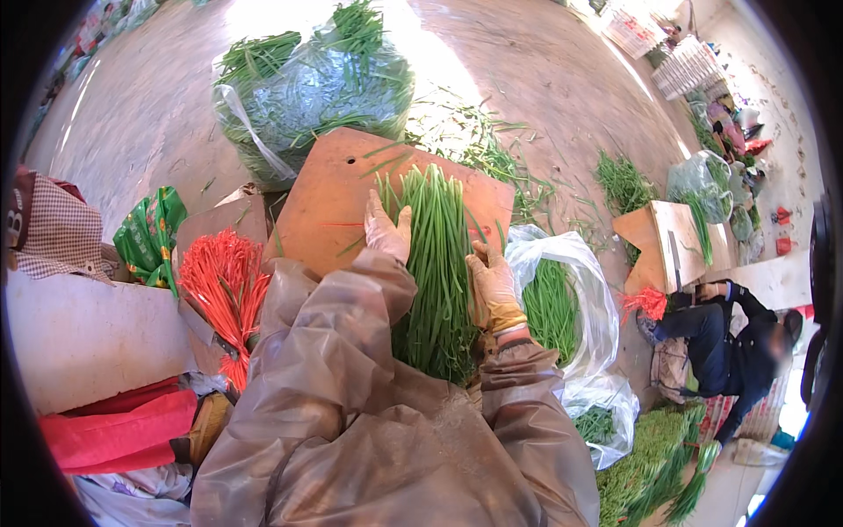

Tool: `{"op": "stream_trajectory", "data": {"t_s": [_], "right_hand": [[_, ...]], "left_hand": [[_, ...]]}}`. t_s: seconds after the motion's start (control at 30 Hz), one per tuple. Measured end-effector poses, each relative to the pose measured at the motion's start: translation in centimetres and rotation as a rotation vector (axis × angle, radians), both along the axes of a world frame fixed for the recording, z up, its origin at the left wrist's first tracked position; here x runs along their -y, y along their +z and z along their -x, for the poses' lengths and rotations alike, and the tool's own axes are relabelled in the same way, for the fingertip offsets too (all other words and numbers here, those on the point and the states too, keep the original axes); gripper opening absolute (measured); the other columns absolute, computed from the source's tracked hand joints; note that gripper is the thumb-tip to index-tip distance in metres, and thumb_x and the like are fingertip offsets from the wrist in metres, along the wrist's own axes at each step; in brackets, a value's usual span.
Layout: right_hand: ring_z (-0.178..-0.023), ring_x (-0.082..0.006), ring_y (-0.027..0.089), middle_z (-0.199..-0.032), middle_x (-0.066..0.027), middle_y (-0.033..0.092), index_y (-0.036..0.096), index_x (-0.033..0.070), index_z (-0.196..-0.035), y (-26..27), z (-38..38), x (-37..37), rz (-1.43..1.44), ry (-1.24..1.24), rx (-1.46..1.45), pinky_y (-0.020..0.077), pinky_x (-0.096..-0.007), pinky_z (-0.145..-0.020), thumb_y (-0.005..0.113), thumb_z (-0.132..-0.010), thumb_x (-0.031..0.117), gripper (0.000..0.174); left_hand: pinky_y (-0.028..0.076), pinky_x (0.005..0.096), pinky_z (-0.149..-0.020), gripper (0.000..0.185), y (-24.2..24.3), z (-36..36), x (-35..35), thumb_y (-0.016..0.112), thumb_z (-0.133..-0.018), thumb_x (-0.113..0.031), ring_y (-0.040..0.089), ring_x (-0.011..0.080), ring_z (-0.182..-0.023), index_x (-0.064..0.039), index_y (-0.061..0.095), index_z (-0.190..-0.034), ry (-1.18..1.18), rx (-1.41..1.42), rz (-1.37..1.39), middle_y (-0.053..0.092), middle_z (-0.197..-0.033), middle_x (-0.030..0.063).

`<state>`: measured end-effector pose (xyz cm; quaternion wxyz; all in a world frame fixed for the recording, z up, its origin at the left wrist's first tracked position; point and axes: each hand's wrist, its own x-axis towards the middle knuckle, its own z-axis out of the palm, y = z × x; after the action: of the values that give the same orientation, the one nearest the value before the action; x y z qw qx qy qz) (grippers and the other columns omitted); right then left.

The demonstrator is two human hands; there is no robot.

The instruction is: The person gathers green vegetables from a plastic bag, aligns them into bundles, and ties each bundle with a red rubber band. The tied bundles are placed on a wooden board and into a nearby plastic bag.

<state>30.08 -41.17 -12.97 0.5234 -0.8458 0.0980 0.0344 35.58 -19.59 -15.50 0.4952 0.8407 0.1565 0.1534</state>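
Note:
A thick bundle of green, leafy stalks point(431, 263), which look like garlic chives, lies lengthwise on an orange-brown board point(316, 204), pale ends pointing away from me. Along its left side is my left hand point(388, 227) in a thin, pale glove, thumb and fingers apart. My right hand point(492, 280), gloved the same way, is at the bundle's right side with its fingers bent and apart. Neither hand is closed around the bundle. The near ends of the stalks rest against my brown waterproof smock point(435, 448).
A large clear bag of greens point(316, 99) stands beyond the board. Loose stalks point(487, 145) litter the floor. Red ties point(220, 283) are bunched at left. An open plastic bag point(593, 290) holds greens at right. Farther right, a person point(744, 349) sits beside another board point(665, 244).

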Motion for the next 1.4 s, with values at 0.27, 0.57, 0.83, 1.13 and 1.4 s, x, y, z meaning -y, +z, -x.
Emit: {"op": "stream_trajectory", "data": {"t_s": [0.27,0.57,0.83,1.13,1.4], "right_hand": [[-0.109,-0.0367,0.063,-0.116,-0.0226,0.066,0.06,0.002,-0.127,-1.3,-3.4,-2.8,0.273,0.094,-0.088,0.0474,-0.0414,-0.095,0.061,-0.092,0.036,0.049],[-0.092,-0.0367,0.067,-0.098,-0.0216,0.07,0.068,0.001,-0.111,1.0,-10.2,-0.9,0.556,0.016,-0.005,0.0504,-0.0434,-0.081,0.054,-0.094,0.044,0.049],[-0.074,-0.0287,0.066,-0.079,-0.0184,0.069,0.072,0.008,-0.092,1.9,-18.3,-3.6,0.68,0.079,-0.019,0.051,-0.0376,-0.072,0.057,-0.086,0.038,0.034],[-0.084,-0.0249,0.068,-0.097,-0.0126,0.071,0.069,0.008,-0.105,10.1,-26.1,-10.7,0.64,0.461,0.042,0.0537,-0.0363,-0.077,0.053,-0.094,0.032,0.031],[-0.106,-0.0284,0.068,-0.115,-0.0148,0.07,0.073,0.008,-0.109,2.3,-20.9,-20.8,1.442,0.846,-0.098,0.0555,-0.0404,-0.086,0.057,-0.09,0.012,0.026]], "left_hand": [[0.044,0.0465,-0.098,0.05,-2.8,2.0,1.1,0.066,-0.087,-0.015,0.055,0.0391,-0.11,-0.008,0.055,-0.134,-0.171,-0.053,0.074,0.058,-0.119,0.0222],[0.019,0.0481,-0.118,0.127,1.2,6.1,3.2,0.082,-0.068,-0.046,0.017,0.0421,-0.146,-0.003,0.0,-0.155,-0.396,-0.138,-0.254,0.015,-0.157,0.0273],[0.014,0.0497,-0.119,0.124,0.4,6.1,3.8,0.08,-0.071,-0.042,0.011,0.038,-0.149,-0.007,-0.003,-0.156,-0.419,-0.265,-0.308,0.006,-0.161,0.0212],[0.015,0.0485,-0.119,0.124,-0.2,5.8,3.3,0.079,-0.072,-0.044,0.012,0.0362,-0.149,-0.008,-0.004,-0.156,-0.398,-0.259,-0.312,0.005,-0.161,0.0224],[0.015,0.0487,-0.119,0.122,-3.7,6.2,5.4,0.079,-0.071,-0.044,0.013,0.0367,-0.148,-0.008,0.0,-0.156,-0.333,-0.257,-0.46,0.005,-0.161,0.0229]]}}
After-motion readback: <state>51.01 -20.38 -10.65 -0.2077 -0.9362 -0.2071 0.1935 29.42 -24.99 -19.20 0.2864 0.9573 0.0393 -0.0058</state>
